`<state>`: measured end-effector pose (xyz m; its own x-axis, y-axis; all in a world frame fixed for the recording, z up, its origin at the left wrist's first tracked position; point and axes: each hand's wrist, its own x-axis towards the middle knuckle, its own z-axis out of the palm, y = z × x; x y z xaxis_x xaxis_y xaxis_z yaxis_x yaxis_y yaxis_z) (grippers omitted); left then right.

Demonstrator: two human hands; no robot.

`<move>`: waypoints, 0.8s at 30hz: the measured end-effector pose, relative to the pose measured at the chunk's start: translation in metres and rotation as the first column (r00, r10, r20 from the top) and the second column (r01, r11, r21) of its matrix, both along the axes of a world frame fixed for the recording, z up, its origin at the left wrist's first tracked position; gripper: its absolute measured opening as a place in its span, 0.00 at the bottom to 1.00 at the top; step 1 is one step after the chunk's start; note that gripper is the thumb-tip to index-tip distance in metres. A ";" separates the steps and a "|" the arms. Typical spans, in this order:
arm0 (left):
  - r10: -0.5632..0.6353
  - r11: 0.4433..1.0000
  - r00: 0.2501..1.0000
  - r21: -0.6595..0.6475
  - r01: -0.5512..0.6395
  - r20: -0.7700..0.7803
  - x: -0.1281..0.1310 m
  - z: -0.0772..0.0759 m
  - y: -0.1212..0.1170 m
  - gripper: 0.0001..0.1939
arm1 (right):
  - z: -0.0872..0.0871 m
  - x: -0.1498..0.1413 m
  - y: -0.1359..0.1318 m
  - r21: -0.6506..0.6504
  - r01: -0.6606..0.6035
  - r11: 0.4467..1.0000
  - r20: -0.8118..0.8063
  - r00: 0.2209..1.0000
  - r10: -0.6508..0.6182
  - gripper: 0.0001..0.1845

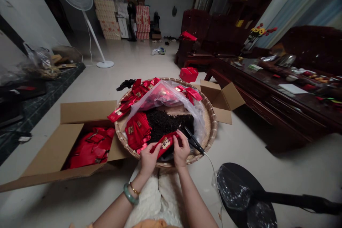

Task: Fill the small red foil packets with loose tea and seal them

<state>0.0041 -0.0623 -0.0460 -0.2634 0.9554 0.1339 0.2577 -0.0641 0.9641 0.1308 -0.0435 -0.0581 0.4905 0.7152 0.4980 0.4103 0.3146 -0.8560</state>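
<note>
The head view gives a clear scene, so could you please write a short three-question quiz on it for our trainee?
1. Multiple choice: what do the left hand and the right hand hold between them? (a) a white fan, (b) a red packet, (c) a cardboard flap.
2. True or false: the green bangle is worn on the same arm as the right hand.
3. Fill the gap: the open cardboard box with red packaging inside stands to the ____ of the round woven tray.

Key: 1. b. 2. False; it is on the left hand's arm. 3. left.
</note>
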 end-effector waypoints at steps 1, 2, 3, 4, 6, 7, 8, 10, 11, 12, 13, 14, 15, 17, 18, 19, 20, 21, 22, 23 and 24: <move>0.011 1.000 1.000 0.004 -0.011 -0.007 0.000 0.000 0.000 0.09 | 0.001 0.001 0.000 0.000 0.027 1.000 0.015 1.000 -0.027 0.11; 0.021 1.000 1.000 0.010 -0.021 -0.017 -0.001 -0.001 0.000 0.09 | 0.002 0.003 0.000 -0.003 0.055 0.998 0.048 0.997 -0.055 0.10; 0.028 0.999 0.999 0.019 -0.027 -0.030 -0.003 -0.001 0.001 0.09 | 0.004 0.004 -0.001 -0.006 0.075 0.997 0.095 0.993 -0.074 0.09; 0.031 0.999 0.998 0.031 -0.030 -0.046 -0.005 -0.002 0.002 0.09 | 0.005 0.006 -0.002 -0.007 0.079 0.997 0.150 0.986 -0.077 0.09; 0.032 0.998 0.996 0.061 -0.027 -0.086 -0.009 -0.002 0.004 0.08 | 0.009 0.009 -0.003 0.003 0.024 1.000 0.249 0.968 -0.024 0.06; 0.030 0.997 0.994 0.077 -0.022 -0.107 -0.011 -0.002 0.004 0.07 | 0.011 0.011 -0.004 0.013 -0.025 1.000 0.285 0.958 0.020 0.06; 0.025 0.996 0.992 0.089 -0.014 -0.124 -0.012 -0.002 0.005 0.07 | 0.012 0.012 -0.005 0.025 -0.074 0.997 0.309 0.949 0.062 0.05; 0.008 0.994 0.989 0.107 0.008 -0.148 -0.015 -0.003 0.006 0.06 | 0.015 0.013 -0.006 0.054 -0.144 0.988 0.335 0.935 0.118 0.06; 0.000 0.994 0.987 0.111 0.018 -0.158 -0.016 -0.003 0.006 0.06 | 0.016 0.013 -0.006 0.064 -0.164 0.984 0.340 0.931 0.133 0.06; -0.006 0.993 0.986 0.112 0.025 -0.169 -0.017 -0.004 0.007 0.07 | 0.017 0.013 -0.006 0.067 -0.175 0.982 0.341 0.929 0.142 0.06; -0.007 0.994 0.983 0.109 0.027 -0.181 -0.017 -0.004 0.007 0.07 | 0.017 0.013 -0.007 0.063 -0.180 0.982 0.339 0.929 0.149 0.06; -0.007 0.994 0.981 0.104 0.028 -0.192 -0.017 -0.005 0.007 0.07 | 0.017 0.013 -0.007 0.054 -0.184 0.982 0.333 0.930 0.156 0.06; -0.005 0.995 0.980 0.101 0.025 -0.197 -0.018 -0.005 0.007 0.07 | 0.017 0.012 -0.007 0.041 -0.186 0.982 0.325 0.932 0.163 0.06; -0.003 0.995 0.982 0.095 0.021 -0.191 -0.019 -0.005 0.008 0.07 | 0.017 0.012 -0.007 0.007 -0.177 0.984 0.288 0.943 0.168 0.06; -0.007 0.996 0.983 0.090 0.024 -0.184 -0.020 -0.005 0.009 0.07 | 0.016 0.012 -0.007 -0.016 -0.167 0.986 0.256 0.952 0.166 0.07; -0.014 0.996 0.985 0.084 0.029 -0.174 -0.020 -0.004 0.011 0.07 | 0.016 0.012 -0.007 -0.047 -0.158 0.986 0.212 0.963 0.165 0.08; -0.022 0.997 0.987 0.076 0.035 -0.159 -0.022 -0.003 0.013 0.06 | 0.016 0.013 -0.006 -0.087 -0.159 0.983 0.157 0.973 0.171 0.10; -0.031 0.997 0.990 0.066 0.040 -0.137 -0.023 -0.001 0.016 0.06 | 0.017 0.014 -0.005 -0.132 -0.174 0.976 0.092 0.978 0.187 0.11; -0.038 0.997 0.994 0.055 0.044 -0.105 -0.024 0.000 0.020 0.06 | 0.017 0.015 -0.003 -0.174 -0.203 0.964 0.024 0.977 0.211 0.12; -0.043 0.998 0.997 0.041 0.045 -0.062 -0.026 0.001 0.024 0.06 | 0.019 0.015 -0.002 -0.209 -0.241 0.948 -0.039 0.971 0.238 0.13; -0.042 0.999 0.999 0.023 0.042 -0.008 -0.027 0.003 0.029 0.06 | 0.020 0.016 0.000 -0.233 -0.276 0.933 -0.095 0.961 0.260 0.13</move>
<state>-0.0229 -0.0332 -0.0433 -0.2219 0.9621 0.1584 0.2618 -0.0977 0.9602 0.1466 -0.0439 -0.0380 0.2882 0.9191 0.2687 0.2835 0.1862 -0.9407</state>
